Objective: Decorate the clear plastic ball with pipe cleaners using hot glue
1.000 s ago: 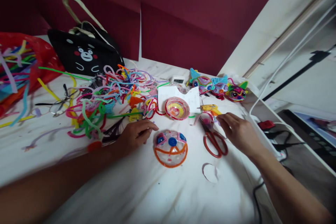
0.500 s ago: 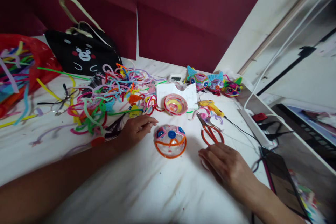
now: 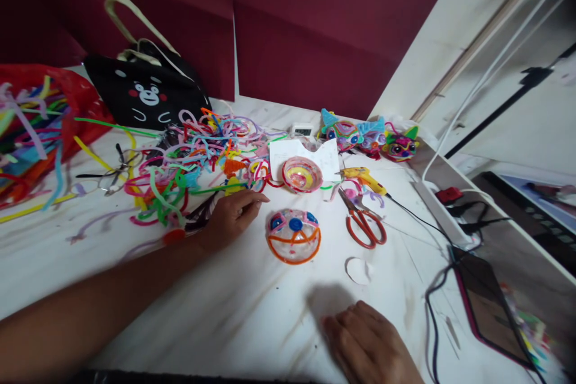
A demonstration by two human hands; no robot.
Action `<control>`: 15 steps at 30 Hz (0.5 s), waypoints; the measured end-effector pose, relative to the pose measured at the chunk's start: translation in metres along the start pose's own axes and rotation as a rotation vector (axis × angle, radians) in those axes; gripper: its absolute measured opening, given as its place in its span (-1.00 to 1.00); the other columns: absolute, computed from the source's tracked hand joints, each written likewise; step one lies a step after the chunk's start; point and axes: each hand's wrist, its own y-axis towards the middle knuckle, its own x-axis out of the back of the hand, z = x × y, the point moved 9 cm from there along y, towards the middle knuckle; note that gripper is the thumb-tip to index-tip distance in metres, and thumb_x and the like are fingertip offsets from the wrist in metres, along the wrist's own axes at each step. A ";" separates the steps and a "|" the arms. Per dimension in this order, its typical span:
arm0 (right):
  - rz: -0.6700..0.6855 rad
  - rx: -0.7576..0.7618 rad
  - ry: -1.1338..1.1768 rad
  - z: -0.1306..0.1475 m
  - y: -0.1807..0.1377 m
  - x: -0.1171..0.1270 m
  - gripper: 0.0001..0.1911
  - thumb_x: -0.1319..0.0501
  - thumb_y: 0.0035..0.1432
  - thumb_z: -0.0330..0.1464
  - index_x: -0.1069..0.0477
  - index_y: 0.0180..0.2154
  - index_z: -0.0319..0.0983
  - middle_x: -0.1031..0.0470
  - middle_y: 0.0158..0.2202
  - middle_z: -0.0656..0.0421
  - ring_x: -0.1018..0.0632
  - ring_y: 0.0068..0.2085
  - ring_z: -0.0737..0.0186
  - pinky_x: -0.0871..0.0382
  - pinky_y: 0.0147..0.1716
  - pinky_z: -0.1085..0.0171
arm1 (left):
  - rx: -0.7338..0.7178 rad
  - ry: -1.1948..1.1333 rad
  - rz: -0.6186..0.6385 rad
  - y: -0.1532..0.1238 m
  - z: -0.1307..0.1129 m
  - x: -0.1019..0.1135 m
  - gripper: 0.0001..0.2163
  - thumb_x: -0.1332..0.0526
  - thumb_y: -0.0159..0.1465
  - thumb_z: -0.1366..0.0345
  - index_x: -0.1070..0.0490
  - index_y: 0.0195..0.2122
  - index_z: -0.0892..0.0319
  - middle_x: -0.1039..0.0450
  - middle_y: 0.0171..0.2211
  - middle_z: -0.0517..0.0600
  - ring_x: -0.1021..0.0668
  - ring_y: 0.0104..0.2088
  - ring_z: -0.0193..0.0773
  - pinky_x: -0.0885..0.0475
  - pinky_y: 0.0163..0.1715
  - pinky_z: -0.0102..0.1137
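My left hand rests on the white table, fingers loosely curled, beside a heap of coloured pipe cleaners; nothing visible in it. Just right of it lies a clear half-dome with an orange pipe-cleaner rim and blue spots. My right hand lies low near the front edge, fingers bent under, apparently holding nothing. A small white paper cut-out lies between that hand and the red-handled scissors.
A second decorated dome sits on white paper; a yellow glue gun with black cord, finished pipe-cleaner figures, a black bear bag, a red bag of pipe cleaners, glasses, a tablet.
My right hand pulled back from the scissors and glue gun toward me, down to the front edge. The left hand stayed put. The paper cut-out is uncovered again.
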 end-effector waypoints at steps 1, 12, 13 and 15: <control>-0.041 -0.025 -0.006 0.000 -0.004 -0.002 -0.69 0.01 0.35 -0.60 -0.46 -0.29 -0.29 -0.51 -0.58 0.18 -0.53 -0.58 0.25 -0.38 -0.53 0.24 | 0.010 0.009 -0.001 0.000 0.001 0.000 -0.77 -0.10 0.34 0.32 -0.56 -0.19 0.22 -0.56 -0.39 -0.03 -0.47 -0.51 -0.39 -0.35 -0.44 -0.49; -0.234 -0.135 0.011 0.002 -0.021 -0.019 -0.74 -0.07 0.37 -0.54 -0.48 -0.34 -0.30 -0.45 -0.61 0.21 -0.51 -0.57 0.29 -0.43 -0.45 0.27 | 0.052 0.057 0.012 -0.001 0.005 -0.006 -0.79 -0.12 0.28 0.32 -0.55 -0.24 0.21 -0.34 -0.61 -0.18 -0.20 -0.67 -0.47 -0.14 -0.61 -0.51; -0.299 -0.147 -0.006 0.001 -0.022 -0.018 -0.71 -0.07 0.38 -0.53 -0.47 -0.37 -0.29 -0.44 -0.61 0.22 -0.50 -0.59 0.30 -0.42 -0.44 0.27 | 0.056 0.060 0.017 -0.001 0.006 -0.006 -0.80 -0.12 0.29 0.32 -0.55 -0.23 0.21 -0.36 -0.59 -0.17 -0.22 -0.67 -0.47 -0.15 -0.60 -0.52; -0.386 -0.202 -0.023 -0.003 -0.025 -0.018 -0.68 -0.07 0.39 -0.49 -0.47 -0.40 -0.26 -0.41 -0.63 0.24 -0.47 -0.62 0.32 -0.42 -0.43 0.28 | 0.065 0.067 0.027 0.000 0.006 -0.005 -0.80 -0.12 0.30 0.30 -0.54 -0.20 0.20 -0.43 -0.53 -0.14 -0.28 -0.64 -0.47 -0.21 -0.58 -0.52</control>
